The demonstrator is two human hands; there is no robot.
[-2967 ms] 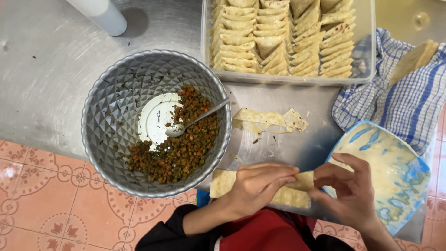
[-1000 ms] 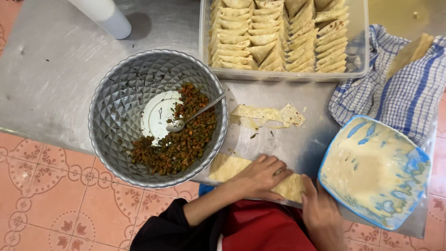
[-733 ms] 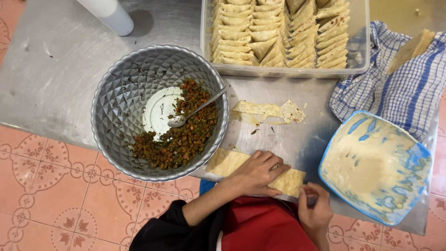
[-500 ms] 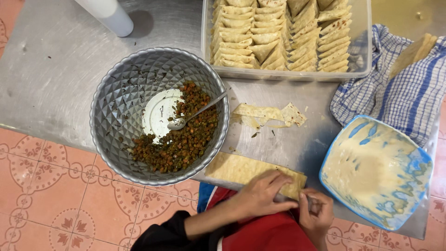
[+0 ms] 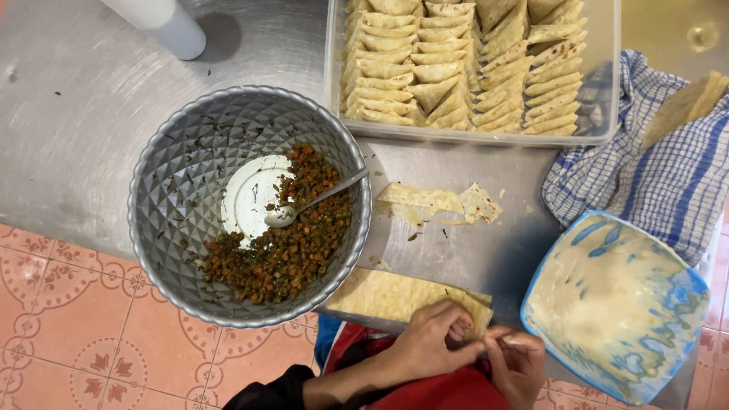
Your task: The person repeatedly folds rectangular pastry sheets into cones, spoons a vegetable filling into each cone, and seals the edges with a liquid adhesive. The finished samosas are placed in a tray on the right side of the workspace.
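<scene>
A stack of pale pastry strips [image 5: 395, 294] lies at the near edge of the steel table. My left hand [image 5: 425, 345] pinches the right end of the top strip, fingers closed on it. My right hand [image 5: 518, 363] meets it from the right, fingertips touching the same corner. Left of the strips stands a faceted metal bowl [image 5: 182, 182] with a chopped orange and green filling [image 5: 285, 247] and a spoon [image 5: 307, 205] resting in it.
A clear plastic tub [image 5: 471, 68] packed with folded triangular pastries stands at the back. Torn pastry scraps [image 5: 440, 203] lie mid-table. A blue bowl smeared with pale paste [image 5: 615, 304] sits right, beside a blue checked cloth [image 5: 668, 175]. A white cylinder [image 5: 163, 23] stands at back left.
Both hands have drawn back to the near right end of the strips. The right hand came up from below the table edge to join the left at the corner.
</scene>
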